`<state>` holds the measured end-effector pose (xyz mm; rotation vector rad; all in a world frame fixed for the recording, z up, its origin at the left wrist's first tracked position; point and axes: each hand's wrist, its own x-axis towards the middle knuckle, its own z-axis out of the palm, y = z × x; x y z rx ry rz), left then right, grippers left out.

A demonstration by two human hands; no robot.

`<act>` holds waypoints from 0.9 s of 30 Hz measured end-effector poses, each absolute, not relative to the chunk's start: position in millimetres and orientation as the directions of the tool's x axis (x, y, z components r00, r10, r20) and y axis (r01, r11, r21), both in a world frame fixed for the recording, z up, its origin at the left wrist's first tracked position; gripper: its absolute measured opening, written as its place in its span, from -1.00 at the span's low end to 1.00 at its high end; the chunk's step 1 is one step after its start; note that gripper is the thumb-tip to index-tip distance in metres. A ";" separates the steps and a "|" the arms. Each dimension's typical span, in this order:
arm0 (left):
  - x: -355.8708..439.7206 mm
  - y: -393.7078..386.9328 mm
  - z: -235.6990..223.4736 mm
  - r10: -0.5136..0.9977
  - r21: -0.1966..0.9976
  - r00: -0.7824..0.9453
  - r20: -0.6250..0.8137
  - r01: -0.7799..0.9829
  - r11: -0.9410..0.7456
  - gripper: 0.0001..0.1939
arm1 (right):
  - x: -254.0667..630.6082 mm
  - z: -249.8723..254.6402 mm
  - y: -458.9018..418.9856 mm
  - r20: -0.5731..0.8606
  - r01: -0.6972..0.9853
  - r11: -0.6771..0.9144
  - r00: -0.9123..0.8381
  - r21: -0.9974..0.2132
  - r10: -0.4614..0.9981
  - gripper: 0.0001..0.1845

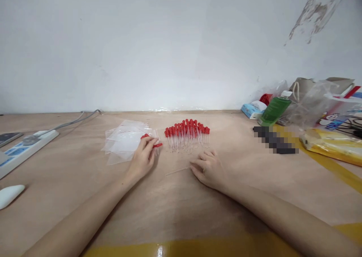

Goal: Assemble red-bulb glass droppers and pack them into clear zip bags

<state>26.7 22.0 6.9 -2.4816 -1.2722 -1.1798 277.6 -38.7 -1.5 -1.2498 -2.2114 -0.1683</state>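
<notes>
Yellow tape [135, 250] lines the bottom edge — near frame centre, left hand [144, 157] pinches red pieces [158, 145], right hand [209, 170] pinches a thin tube [177, 171] below red-topped droppers [187, 128]

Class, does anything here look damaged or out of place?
Yes. At the upper right, the white wall has a rough grey-brown patch, its surface apparently peeled. A thin clear tube lies apart from the clustered red-capped droppers, one end at the right hand.

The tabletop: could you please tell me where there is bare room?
Bare patches lie between the power strip and the flat plastic bags, and between the red-topped droppers and the green bottle. The right side beyond that bottle is crowded.
</notes>
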 end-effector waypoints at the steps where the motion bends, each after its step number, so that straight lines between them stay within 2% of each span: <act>1: 32.1 18.4 4.6 0.634 0.241 0.361 0.684 0.709 -0.663 -0.69 | 276.8 0.0 -36.9 0.532 0.788 0.575 -0.397 -0.220 0.748 -0.80; 4: 43.8 10.3 -2.2 0.687 0.310 0.378 0.621 0.686 -0.658 -0.75 | 265.3 1.4 -31.0 0.477 0.652 0.666 -0.485 -0.361 0.733 -0.64; 9: 47.8 4.2 -2.6 0.763 0.430 0.376 0.526 0.656 -0.620 -0.87 | 248.2 -6.3 -29.3 0.454 0.503 0.743 -0.589 -0.441 0.668 -0.89; 12: 47.4 2.0 -1.2 0.792 0.459 0.389 0.470 0.658 -0.596 -0.86 | 251.6 -7.9 -31.4 0.479 0.527 0.737 -0.561 -0.423 0.675 -0.91; 14: 47.8 0.0 -0.5 0.802 0.473 0.409 0.435 0.654 -0.590 -0.84 | 258.1 -6.8 -30.5 0.509 0.582 0.693 -0.479 -0.425 0.715 -0.91; 19: 52.0 -7.9 2.4 0.785 0.466 0.466 0.409 0.633 -0.619 -0.83 | 273.0 -4.9 -20.9 0.540 0.637 0.549 -0.238 -0.541 0.807 -0.90; 23: 55.9 -11.6 1.8 0.823 0.573 0.453 0.343 0.593 -0.566 -0.79 | 273.6 -6.4 -18.0 0.523 0.638 0.546 -0.253 -0.543 0.814 -0.90; 27: 57.4 -11.6 0.7 0.840 0.603 0.425 0.338 0.587 -0.540 -0.80 | 270.6 -7.7 -19.2 0.503 0.645 0.557 -0.294 -0.523 0.813 -0.90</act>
